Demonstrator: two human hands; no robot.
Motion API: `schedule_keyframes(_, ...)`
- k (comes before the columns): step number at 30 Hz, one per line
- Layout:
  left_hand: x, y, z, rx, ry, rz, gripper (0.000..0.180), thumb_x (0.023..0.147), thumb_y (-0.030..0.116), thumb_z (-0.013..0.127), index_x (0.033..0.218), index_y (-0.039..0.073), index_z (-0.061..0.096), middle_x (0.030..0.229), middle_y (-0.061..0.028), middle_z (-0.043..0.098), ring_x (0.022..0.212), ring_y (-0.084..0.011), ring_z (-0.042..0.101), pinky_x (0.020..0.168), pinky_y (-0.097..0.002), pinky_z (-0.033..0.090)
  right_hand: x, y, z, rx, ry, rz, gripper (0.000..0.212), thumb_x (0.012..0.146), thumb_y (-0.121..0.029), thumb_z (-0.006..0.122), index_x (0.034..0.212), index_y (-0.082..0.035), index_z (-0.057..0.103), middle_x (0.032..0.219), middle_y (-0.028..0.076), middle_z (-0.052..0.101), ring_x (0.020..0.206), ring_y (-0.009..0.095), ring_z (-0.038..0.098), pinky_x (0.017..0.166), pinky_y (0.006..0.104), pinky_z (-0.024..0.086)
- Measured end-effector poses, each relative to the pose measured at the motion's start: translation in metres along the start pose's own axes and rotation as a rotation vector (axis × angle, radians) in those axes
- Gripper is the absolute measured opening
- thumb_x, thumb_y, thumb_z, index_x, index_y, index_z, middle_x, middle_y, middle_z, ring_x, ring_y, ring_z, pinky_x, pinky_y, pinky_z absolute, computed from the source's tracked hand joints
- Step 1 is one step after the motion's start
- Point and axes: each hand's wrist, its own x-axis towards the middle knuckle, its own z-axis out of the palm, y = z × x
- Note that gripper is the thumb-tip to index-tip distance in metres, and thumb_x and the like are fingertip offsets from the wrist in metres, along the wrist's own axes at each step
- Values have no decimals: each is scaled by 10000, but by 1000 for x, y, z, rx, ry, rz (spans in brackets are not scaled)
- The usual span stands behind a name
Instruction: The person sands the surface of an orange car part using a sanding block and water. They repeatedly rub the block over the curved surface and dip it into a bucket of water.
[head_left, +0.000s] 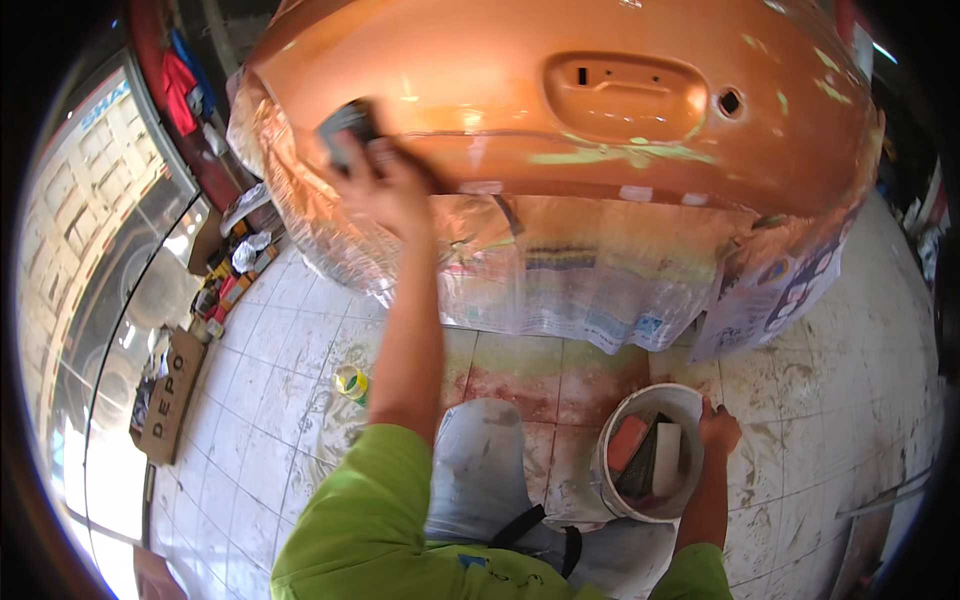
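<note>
My left hand (388, 192), slightly blurred, is raised at the left of an orange car panel (480, 95). Its fingers are closed on a dark grey sanding block (350, 128), held against or just over the panel's lower left part; contact is hard to tell. Down at the right, my right hand (718, 430) grips the rim of a whitish bucket (612, 478). Inside the bucket lie a red block (627, 442), a pale block (666, 458) and a dark flat piece between them. The panel has a recess (630, 98), a round hole and pale greenish patches.
Masking paper and plastic film (590, 285) hang below the panel. A roll of tape (351, 382) sits on the stained tiled floor (250, 400). A cardboard box (172, 400) and assorted small packages (225, 295) line the left side, beside a doorway with a truck outside.
</note>
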Motion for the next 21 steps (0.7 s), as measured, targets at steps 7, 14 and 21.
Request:
schedule_keyframes(7, -118, 139, 9, -214, -464, 790, 490, 856, 255, 747, 1336, 353, 747, 1475, -159, 581, 1316, -340, 572, 1004, -486, 418, -5, 4, -16, -58, 7, 12, 811, 1025, -761, 333, 1124, -79, 759, 979, 235, 782, 968, 435, 756, 842, 562, 582)
schedule_keyframes(14, 84, -113, -23, 200, 214, 39, 480, 943, 290, 783, 1418, 304, 715, 1498, -284, 547, 1274, -477, 566, 1065, -552, 464, 5, -23, 7, -25, 20, -8, 794, 1019, -769, 337, 1095, -88, 739, 966, 236, 779, 943, 442, 757, 819, 569, 579)
schedule_keyframes(21, -53, 46, -25, -85, -175, 491, 557, 833, 212, 782, 1360, 387, 738, 1436, -253, 573, 1203, -434, 612, 955, -540, 476, -28, -17, -5, -73, 603, -186, 425, 986, -414, 655, 1265, -95, 680, 1266, 258, 666, 1210, 434, 609, 1007, 564, 477)
